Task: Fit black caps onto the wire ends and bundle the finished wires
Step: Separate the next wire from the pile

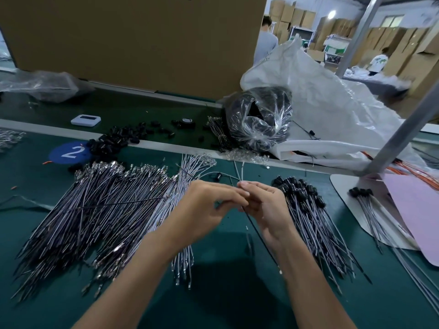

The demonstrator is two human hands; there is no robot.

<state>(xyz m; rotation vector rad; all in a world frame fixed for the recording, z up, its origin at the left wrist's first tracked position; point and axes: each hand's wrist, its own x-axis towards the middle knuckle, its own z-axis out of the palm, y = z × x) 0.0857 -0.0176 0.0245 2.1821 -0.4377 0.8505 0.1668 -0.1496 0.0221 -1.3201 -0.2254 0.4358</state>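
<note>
The green worktop (225, 293) is covered across its left half by a broad heap of uncapped wires (95, 210), fanned from the near left corner toward the far edge. A smaller sheaf of finished wires (308, 222), each tipped with a black cap, is laid toward the right edge. A clear bag of caps (259, 117) is slumped at the far edge, and loose black caps (114, 141) are scattered along that edge to the left of it. Between the two heaps, above the middle of the worktop, the left hand (206, 210) and the right hand (263, 205) are brought together fingertip to fingertip. A thin wire (259, 231) is gripped in the curled fingers of the right hand and trails down toward the near edge. The left fingers are curled onto the same spot, but what is pinched there is hidden, so no cap can be confirmed. A cap seems to be being fitted. It is best done with the wire held close behind its end, so that it is kept from buckling, and with the cap pushed on straight until seated. The finished sheaf lies just beside the right hand.
</note>
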